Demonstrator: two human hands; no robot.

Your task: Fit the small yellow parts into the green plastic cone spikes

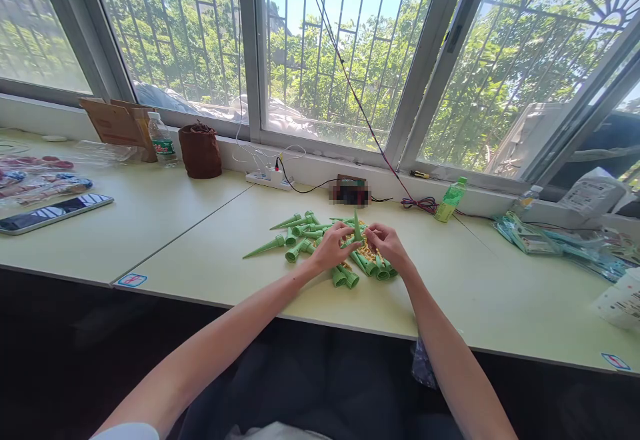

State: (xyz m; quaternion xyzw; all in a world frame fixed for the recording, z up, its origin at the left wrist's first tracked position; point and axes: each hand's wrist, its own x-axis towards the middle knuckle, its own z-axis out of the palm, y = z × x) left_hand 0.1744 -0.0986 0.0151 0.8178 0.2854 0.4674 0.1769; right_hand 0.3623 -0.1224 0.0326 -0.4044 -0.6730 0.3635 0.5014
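My left hand [336, 245] is closed around a green plastic watering spike [357, 225], its tapered tip pointing up. Close to its right side, my right hand [386, 245] has its fingers pinched together; what they hold, if anything, is too small or hidden to make out. Beneath and around both hands lies a loose pile of similar green spikes [299, 248], some with their round hollow ends facing me. Among them is a heap of small yellowish pieces [368, 253], partly covered by my hands and the spikes.
Behind the pile, a power strip [269, 180] and a bundled cable [421, 205] lie by the window wall. A green-labelled bottle [451, 200] stands to the right, near plastic packets [530, 235]. On the left are a phone [55, 213], a brown pouch [200, 151] and a water bottle [162, 140].
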